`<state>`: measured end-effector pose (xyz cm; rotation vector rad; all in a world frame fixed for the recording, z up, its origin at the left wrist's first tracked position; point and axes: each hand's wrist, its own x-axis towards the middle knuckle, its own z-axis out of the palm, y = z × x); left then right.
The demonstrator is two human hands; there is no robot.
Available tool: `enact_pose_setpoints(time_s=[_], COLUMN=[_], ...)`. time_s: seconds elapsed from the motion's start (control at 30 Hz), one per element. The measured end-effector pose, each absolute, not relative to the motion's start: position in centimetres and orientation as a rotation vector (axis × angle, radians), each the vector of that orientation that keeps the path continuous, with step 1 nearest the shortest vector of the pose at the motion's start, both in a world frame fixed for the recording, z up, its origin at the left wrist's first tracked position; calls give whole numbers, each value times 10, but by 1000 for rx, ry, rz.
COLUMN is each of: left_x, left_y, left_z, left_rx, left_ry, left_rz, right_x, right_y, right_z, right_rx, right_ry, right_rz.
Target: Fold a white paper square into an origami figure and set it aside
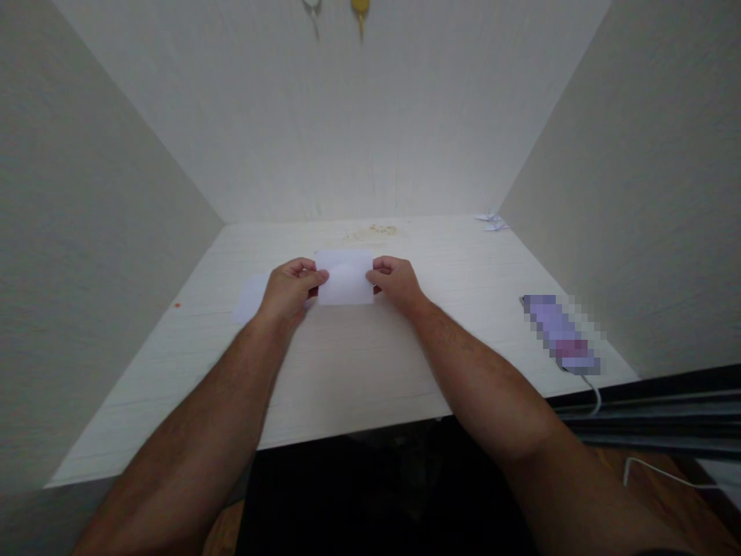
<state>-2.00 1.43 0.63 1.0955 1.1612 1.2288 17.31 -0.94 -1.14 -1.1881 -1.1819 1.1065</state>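
Observation:
A small white rectangular sheet of paper is held up above the table between my two hands. My left hand pinches its left edge, the thumb on the near face and the fingers behind. At the opposite edge, my right hand grips in the same way. Another white sheet lies on the table, partly hidden behind my left hand and wrist.
The pale table has walls on three sides. On its right lies a phone, blurred out, with a white cable. Paper scraps sit in the far right corner. A small orange bit is at the left.

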Motion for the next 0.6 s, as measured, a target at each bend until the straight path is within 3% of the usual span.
enact_pose_setpoints(time_s=[0.3, 0.6], left_x=[-13, -18], left_y=[10, 12], left_z=[6, 11], left_rx=[1143, 1037], left_ry=[1073, 1004], left_rz=[1317, 1315], right_x=[177, 177], right_y=[-14, -13], right_z=[-15, -21], right_rx=[-1280, -1244], right_ry=[-1424, -1450], right_rz=[929, 995])
